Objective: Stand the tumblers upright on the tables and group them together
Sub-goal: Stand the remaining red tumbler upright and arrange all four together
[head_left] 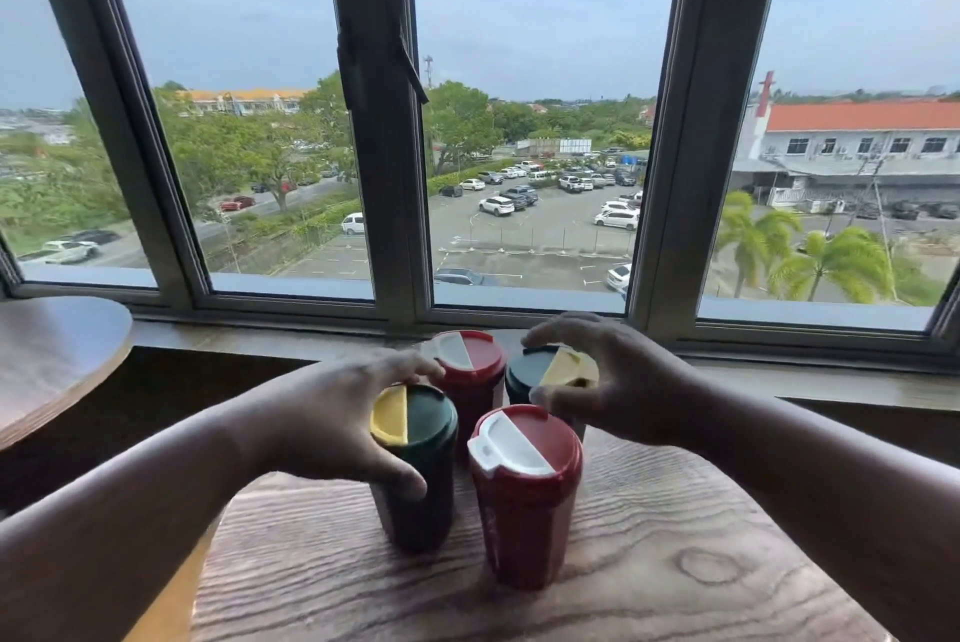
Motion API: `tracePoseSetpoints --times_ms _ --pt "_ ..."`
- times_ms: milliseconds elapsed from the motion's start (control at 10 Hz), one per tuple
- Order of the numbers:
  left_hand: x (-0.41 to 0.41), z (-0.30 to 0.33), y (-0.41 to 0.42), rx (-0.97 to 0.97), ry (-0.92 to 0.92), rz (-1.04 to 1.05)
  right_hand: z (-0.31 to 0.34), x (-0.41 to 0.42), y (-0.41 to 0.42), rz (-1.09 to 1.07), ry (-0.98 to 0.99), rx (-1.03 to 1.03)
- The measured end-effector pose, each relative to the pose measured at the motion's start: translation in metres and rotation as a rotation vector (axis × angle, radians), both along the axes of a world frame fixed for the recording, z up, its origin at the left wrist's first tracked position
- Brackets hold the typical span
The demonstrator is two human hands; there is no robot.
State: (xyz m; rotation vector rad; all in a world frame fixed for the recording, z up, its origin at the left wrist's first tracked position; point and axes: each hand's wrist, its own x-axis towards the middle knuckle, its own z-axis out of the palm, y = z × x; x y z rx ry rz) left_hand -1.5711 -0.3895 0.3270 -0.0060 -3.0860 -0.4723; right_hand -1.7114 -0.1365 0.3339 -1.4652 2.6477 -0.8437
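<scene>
Several tumblers stand upright close together on the wooden table [649, 563]. The near red tumbler [524, 511] has a white flip lid. Beside it on the left is a dark green tumbler [421, 475] with a yellow flap; my left hand [332, 423] grips it round the lid, thumb on its front. Behind stands a second red tumbler [470, 376]. At the back right a second green tumbler [540, 371] is held at its lid by my right hand [618, 381], fingers curled over the far rim.
A window sill [260, 335] runs behind the table under a large dark-framed window [384, 122]. Another round wooden table [57, 355] sits at the left, with a dark gap between the two tables.
</scene>
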Motion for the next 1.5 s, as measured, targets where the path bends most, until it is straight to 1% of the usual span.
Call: tracePoseSetpoints --times_ms 100,200,300,400,700,800,900,1000,1100,1200,1400,1500 --pt "0.002 -0.008 0.003 0.055 0.032 0.002 0.008 0.023 0.002 0.129 0.085 0.121" --pt "0.003 -0.015 0.004 0.15 0.076 0.054 0.012 0.033 0.006 0.163 0.147 0.226" --pt "0.002 -0.019 0.005 0.195 0.107 0.064 0.014 0.038 0.008 0.178 0.188 0.259" --pt "0.001 -0.019 0.012 0.188 0.126 0.07 0.012 0.039 0.007 0.179 0.208 0.287" --pt "-0.003 -0.018 0.015 0.095 0.107 0.064 0.004 0.046 0.004 0.09 0.274 0.325" --pt "-0.001 -0.014 0.013 0.085 0.14 0.06 0.003 0.052 -0.003 0.032 0.301 0.371" --pt "0.001 -0.011 0.012 0.019 0.191 0.021 0.005 0.06 -0.007 -0.049 0.338 0.39" --pt "0.001 -0.013 0.011 -0.066 0.239 -0.037 0.005 0.071 -0.012 -0.143 0.289 0.418" --pt "-0.001 -0.014 0.009 -0.104 0.274 -0.083 0.004 0.08 -0.02 -0.202 0.265 0.449" --pt "-0.005 -0.013 0.005 -0.128 0.269 -0.112 0.004 0.085 -0.026 -0.244 0.217 0.444" --pt "-0.006 -0.007 0.005 -0.19 0.265 -0.151 0.002 0.093 -0.03 -0.293 0.217 0.434" --pt "-0.005 -0.004 0.007 -0.211 0.252 -0.149 0.002 0.093 -0.029 -0.278 0.198 0.406"
